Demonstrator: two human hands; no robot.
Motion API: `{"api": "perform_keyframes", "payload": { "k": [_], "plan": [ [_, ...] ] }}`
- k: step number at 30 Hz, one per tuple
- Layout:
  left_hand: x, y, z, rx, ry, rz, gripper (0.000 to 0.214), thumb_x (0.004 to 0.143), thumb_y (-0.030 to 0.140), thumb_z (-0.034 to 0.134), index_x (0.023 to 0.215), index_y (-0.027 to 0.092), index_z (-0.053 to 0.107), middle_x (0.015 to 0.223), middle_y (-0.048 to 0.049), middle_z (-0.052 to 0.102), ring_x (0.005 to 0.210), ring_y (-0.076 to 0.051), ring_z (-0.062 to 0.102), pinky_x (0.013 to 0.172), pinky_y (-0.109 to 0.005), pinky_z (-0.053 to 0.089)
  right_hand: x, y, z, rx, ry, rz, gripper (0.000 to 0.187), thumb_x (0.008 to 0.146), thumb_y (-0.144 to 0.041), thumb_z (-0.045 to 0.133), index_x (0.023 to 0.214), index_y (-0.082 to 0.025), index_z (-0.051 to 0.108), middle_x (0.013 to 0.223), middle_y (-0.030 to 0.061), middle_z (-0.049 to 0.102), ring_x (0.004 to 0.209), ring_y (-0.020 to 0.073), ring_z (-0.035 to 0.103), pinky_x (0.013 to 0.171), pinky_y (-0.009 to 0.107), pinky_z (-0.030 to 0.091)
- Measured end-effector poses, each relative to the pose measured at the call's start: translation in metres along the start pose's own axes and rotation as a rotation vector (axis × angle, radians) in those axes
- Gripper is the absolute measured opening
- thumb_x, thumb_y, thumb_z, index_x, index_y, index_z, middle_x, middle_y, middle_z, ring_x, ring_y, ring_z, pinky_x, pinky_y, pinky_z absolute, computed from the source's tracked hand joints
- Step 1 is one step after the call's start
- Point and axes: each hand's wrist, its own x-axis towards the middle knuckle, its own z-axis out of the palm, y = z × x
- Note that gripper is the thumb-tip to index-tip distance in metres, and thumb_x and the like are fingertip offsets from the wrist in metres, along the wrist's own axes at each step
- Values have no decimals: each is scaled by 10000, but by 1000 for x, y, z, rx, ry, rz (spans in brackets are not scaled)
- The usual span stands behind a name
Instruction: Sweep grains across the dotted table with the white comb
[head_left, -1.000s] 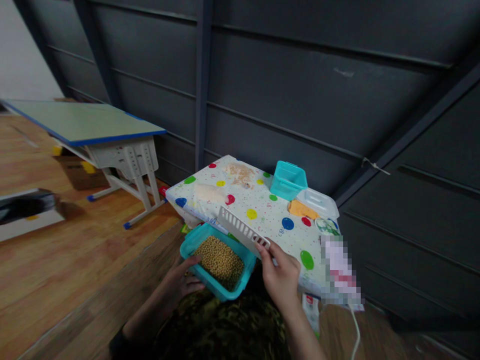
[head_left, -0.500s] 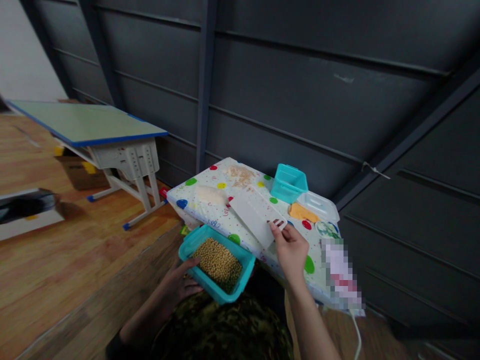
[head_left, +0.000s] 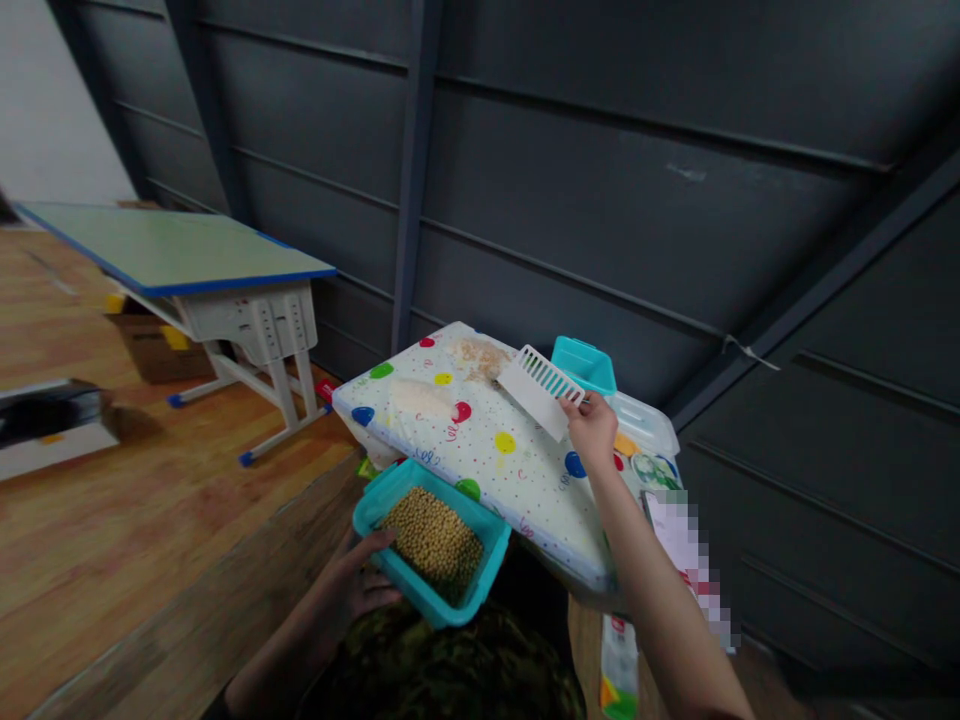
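Observation:
My left hand (head_left: 358, 588) grips the near rim of a teal tub (head_left: 487, 568) filled with yellow beans (head_left: 434, 542), held below the table's near edge. My right hand (head_left: 594, 431) is stretched out over the table and pinches a white slotted plastic scraper (head_left: 538, 390), which hangs above the dotted tablecloth (head_left: 480, 455) near a pile of pale grains (head_left: 480, 355). A white heap (head_left: 420, 396) lies on the cloth to the left.
An empty teal tub (head_left: 583, 364) and a clear lidded box (head_left: 645, 425) with something orange stand at the table's far side against the dark grey wall. A green-topped desk (head_left: 187, 260) stands to the left on the wooden floor. A packet (head_left: 618, 668) lies below.
My right hand has carried the scraper from above the bean tub up and away toward the far side of the table. The left hand keeps the bean tub almost still.

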Motion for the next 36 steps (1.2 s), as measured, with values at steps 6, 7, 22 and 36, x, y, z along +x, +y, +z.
{"api": "perform_keyframes", "payload": {
  "k": [6, 7, 22, 36],
  "plan": [
    [7, -6, -4, 10, 4, -10, 1073, 602, 649, 1030, 1510, 342, 548, 1172, -90, 779, 876, -323, 833, 889, -474, 683, 13, 12, 19, 5, -70, -25, 255, 824, -477, 779, 861, -244, 683, 842, 114, 850, 772, 323, 776, 725, 382, 549],
    [9, -7, -5, 7, -2, -17, 1051, 608, 638, 1026, 1499, 341, 553, 1112, -81, 775, 872, -327, 829, 875, -468, 683, 16, 14, 23, 15, -81, -22, 233, 819, -455, 767, 871, -244, 684, 845, 108, 850, 774, 319, 772, 722, 375, 542],
    [16, -13, -12, -54, 50, -56, 1205, 576, 591, 1034, 1619, 402, 458, 1210, -78, 817, 984, -379, 855, 818, -458, 719, 30, 17, 52, 47, -114, -11, 177, 846, -405, 778, 885, -255, 693, 854, 92, 850, 797, 320, 772, 761, 394, 570],
    [12, -9, -12, -23, 34, -88, 1077, 654, 558, 1023, 1569, 345, 497, 1111, -68, 803, 906, -360, 869, 852, -462, 720, 50, -14, 86, -6, -156, 62, 110, 760, -250, 809, 802, -247, 707, 791, 65, 844, 801, 320, 799, 780, 396, 590]
  ]
}}
